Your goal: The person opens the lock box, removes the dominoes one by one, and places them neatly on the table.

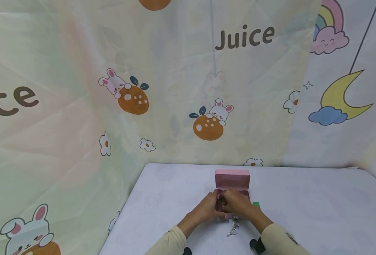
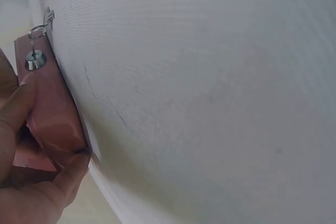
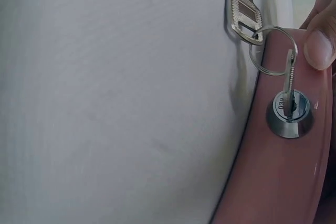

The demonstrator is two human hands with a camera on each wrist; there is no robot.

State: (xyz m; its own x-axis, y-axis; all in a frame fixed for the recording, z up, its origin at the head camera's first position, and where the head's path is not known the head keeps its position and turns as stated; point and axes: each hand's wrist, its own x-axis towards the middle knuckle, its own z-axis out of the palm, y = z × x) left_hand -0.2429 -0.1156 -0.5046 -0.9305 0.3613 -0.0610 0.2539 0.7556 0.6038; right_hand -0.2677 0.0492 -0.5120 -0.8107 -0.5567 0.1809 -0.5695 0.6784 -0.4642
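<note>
Left hand (image 1: 206,207), one: curled round the left end of the box (image 3: 268,177) and pinching it, thumb (image 2: 20,102) against the front wall near the lock, a finger (image 2: 72,176) at the lower corner. Right hand (image 1: 238,202), one: bent over the box from the right, fingers (image 1: 227,196) dipping inside, tips hidden from me; I cannot tell whether they pinch anything. Box, one, pink: on the table before the person, both hands at it, lock side facing the person. Lid (image 1: 232,181), one: raised at the far side, inner face towards my head view. Lock (image 3: 290,126), one, silver, round: set in the front wall. Key (image 3: 289,85), one: upright in my right wrist view, seated in the lock. Ring (image 3: 272,73), one, wire: joins that key to a second key (image 3: 244,17), which lies on the table just in front of the box. Green piece (image 1: 256,204), one: just right of the box, partly covered; I cannot make out what it is. Sleeves (image 1: 282,239), two, beige. Black piece (image 1: 256,245), one: beside the right cuff. Table (image 1: 302,198), one, white. Backdrop (image 1: 175,53), pale cloth: rises behind the table and along its left, printed with rabbits, oranges, flowers and the word Juice; a yellow moon (image 1: 334,95) at the right.
</note>
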